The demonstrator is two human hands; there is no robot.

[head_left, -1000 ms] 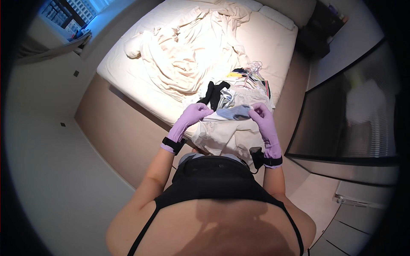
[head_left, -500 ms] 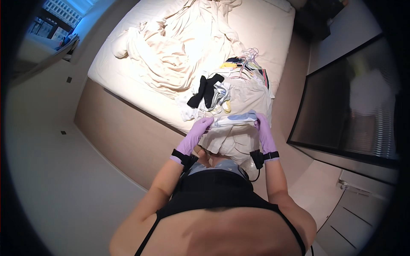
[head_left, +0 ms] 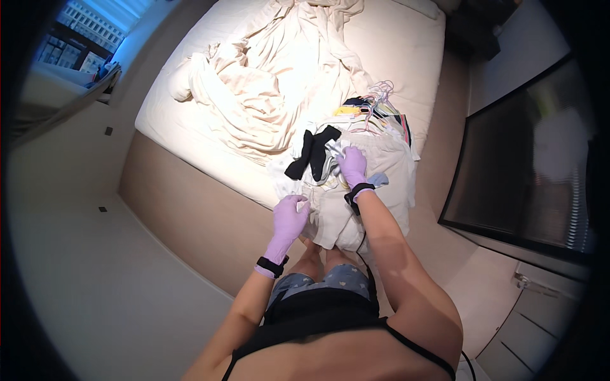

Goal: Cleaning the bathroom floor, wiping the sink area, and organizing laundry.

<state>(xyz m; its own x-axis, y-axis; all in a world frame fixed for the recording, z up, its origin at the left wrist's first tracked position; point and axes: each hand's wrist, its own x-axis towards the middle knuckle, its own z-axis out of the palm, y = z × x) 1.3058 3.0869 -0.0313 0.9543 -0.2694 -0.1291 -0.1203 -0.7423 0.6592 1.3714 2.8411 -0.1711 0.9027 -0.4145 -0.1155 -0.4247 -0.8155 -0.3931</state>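
My right hand, in a lilac glove, reaches into a small pile of light cloth pieces, its fingers closed on light cloth beside two black socks. My gloved left hand is held over the near edge of the bed with its fingers curled together; whatever may be in them is too small to make out. Beige shorts lie spread under the right hand. A blue piece of cloth rests on them, partly covered by my right wrist.
Several hangers lie on folded clothes behind the shorts. A rumpled cream blanket covers much of the bed. A dark glossy panel stands to the right, and a pale wall runs along the left.
Both hands held a white-and-blue cloth stretched between them. Now the right hand has let go and moved up and left to the pile; the left hand is slightly lower.
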